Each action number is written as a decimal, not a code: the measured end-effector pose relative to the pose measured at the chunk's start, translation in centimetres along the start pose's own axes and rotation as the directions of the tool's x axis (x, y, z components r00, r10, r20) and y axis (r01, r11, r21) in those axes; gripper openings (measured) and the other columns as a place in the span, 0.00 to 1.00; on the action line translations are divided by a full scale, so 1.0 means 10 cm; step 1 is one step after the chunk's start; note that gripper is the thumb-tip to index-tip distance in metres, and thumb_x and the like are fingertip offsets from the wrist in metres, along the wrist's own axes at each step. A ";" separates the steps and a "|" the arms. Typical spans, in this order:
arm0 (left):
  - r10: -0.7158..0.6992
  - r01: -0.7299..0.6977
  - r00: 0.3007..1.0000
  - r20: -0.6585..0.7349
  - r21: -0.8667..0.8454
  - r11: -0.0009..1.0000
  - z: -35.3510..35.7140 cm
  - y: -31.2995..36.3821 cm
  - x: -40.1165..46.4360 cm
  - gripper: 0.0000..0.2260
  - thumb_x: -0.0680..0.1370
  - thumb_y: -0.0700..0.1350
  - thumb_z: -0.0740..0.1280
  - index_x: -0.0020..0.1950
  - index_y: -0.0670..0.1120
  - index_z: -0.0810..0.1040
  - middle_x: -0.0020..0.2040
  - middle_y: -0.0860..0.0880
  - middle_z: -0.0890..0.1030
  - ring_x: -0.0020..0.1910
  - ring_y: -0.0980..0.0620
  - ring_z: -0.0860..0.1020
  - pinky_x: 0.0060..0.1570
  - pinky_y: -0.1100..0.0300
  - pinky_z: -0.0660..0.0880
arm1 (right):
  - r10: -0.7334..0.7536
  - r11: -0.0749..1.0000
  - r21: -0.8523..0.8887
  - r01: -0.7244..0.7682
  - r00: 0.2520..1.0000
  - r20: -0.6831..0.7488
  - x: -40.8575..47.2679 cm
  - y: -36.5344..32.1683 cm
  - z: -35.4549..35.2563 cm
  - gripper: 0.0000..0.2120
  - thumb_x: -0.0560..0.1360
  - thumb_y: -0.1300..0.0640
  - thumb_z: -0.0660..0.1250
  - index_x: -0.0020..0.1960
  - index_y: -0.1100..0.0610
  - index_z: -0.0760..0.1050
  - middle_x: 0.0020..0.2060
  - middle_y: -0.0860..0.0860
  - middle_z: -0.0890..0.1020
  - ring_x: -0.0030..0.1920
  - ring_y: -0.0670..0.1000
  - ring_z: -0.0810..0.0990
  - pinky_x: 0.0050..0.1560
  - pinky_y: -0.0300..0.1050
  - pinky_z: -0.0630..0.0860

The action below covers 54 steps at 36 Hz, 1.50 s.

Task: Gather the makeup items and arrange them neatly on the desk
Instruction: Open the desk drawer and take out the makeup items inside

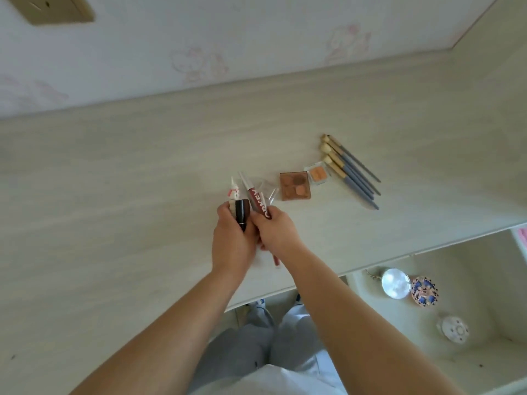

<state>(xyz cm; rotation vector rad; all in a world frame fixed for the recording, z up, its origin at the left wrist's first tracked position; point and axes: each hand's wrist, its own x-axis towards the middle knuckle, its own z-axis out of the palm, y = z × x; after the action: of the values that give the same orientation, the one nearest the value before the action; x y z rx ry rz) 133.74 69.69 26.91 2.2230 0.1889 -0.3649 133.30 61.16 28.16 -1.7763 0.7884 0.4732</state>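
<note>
A home bedroom, dressing corner. Pale wood-grain table (114,172) set against wallpaper (199,61) printed with faint pink cartoon figures. Wall socket (58,8) above. Makeup brushes (352,172), eyeshadow palette (295,186) laid out; trinket compacts (425,290) in open side shelf.

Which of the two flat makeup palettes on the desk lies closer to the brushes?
The small clear-cased orange palette; it touches the blue-handled brushes, while the larger brown square palette sits beyond it.

Five brushes (351,173), two eyeshadow palettes (295,186), about four lip tubes (258,202), two round compacts (395,282).
</note>
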 end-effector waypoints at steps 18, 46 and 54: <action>0.065 0.004 0.986 -0.152 0.414 0.910 0.16 0.10 0.53 0.26 0.75 0.55 0.64 0.70 0.48 0.65 0.64 0.44 0.69 0.62 0.42 0.67 0.55 0.50 0.64 | -0.147 0.827 -0.563 -0.015 0.959 -0.241 0.40 -0.23 -0.27 0.16 0.78 0.59 0.58 0.64 0.61 0.64 0.60 0.58 0.74 0.59 0.61 0.75 0.50 0.48 0.70; 0.167 -0.130 0.986 -0.028 0.511 0.850 0.24 0.09 0.66 0.27 0.81 0.54 0.52 0.77 0.52 0.47 0.78 0.50 0.51 0.77 0.49 0.48 0.72 0.42 0.43 | -0.368 0.669 -0.737 0.097 0.905 -0.215 0.54 0.11 -0.20 0.26 0.82 0.48 0.45 0.77 0.49 0.42 0.77 0.48 0.46 0.77 0.50 0.43 0.75 0.48 0.42; 0.124 -0.116 0.992 0.009 0.409 0.905 0.25 0.15 0.63 0.37 0.78 0.54 0.59 0.77 0.41 0.41 0.78 0.45 0.45 0.77 0.48 0.44 0.75 0.54 0.43 | -0.360 0.708 -0.691 0.146 0.917 -0.174 0.52 0.10 -0.27 0.27 0.82 0.50 0.46 0.77 0.55 0.41 0.77 0.51 0.45 0.77 0.50 0.41 0.76 0.45 0.41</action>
<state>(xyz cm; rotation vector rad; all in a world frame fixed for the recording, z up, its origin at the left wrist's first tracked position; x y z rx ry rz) 139.65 66.84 24.51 2.6379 -0.0211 -0.3409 136.03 56.96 24.98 -2.6490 0.5824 0.3147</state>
